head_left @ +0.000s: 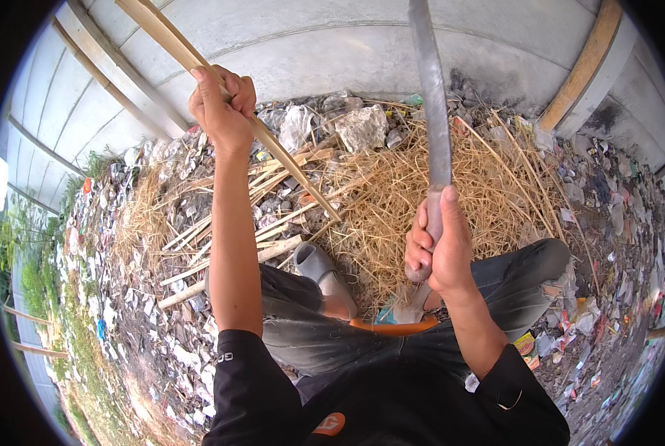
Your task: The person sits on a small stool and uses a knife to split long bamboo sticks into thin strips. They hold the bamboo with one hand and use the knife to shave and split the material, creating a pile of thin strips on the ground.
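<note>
My left hand (223, 106) is closed round a long split bamboo strip (291, 165). The strip slants from the upper left down to the ground, its lower end near the straw. In my right hand (444, 241) is the handle of a machete (434, 111), its long grey blade pointing up and away from me. The blade is apart from the bamboo. Below and between the hands lies a heap of pale shavings (381, 215). Several cut bamboo strips (269, 182) lie beside my left forearm, with a thicker bamboo pole (180, 296) nearer to me.
A grey concrete wall (310, 63) stands ahead, with bamboo posts (581, 67) leaning on it. A pale rock (362, 128) sits at its foot. Litter (124, 297) covers the ground on both sides. My grey shoe (317, 264) is close to the shavings; an orange seat edge (392, 327) shows beneath me.
</note>
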Demonstrator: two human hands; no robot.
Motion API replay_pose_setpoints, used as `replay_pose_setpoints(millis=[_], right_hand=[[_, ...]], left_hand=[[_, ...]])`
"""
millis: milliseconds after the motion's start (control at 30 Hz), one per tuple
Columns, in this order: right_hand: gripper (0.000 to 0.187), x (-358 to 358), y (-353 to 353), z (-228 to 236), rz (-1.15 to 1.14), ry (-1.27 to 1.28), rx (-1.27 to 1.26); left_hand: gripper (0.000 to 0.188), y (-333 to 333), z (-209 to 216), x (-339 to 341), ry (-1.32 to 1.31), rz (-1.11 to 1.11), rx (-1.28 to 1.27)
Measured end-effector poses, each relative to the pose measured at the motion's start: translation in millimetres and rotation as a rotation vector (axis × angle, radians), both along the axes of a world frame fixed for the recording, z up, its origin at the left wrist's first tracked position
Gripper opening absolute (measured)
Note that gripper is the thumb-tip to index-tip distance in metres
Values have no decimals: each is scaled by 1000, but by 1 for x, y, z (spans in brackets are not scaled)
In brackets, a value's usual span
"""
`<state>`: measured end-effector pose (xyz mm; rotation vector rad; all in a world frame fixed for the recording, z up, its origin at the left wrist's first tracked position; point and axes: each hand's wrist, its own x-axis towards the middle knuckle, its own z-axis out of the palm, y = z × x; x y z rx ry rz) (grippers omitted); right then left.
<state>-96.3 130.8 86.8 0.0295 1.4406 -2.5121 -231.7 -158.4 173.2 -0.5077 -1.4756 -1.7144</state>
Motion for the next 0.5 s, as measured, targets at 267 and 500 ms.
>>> replay_pose_setpoints(millis=[267, 500], right_hand=[[62, 49, -69, -81, -156, 418, -49], [57, 62, -29, -152, 49, -510, 103]], left_hand=[[59, 24, 4, -13, 25, -18, -28], [50, 6, -12, -4, 64, -43, 55]])
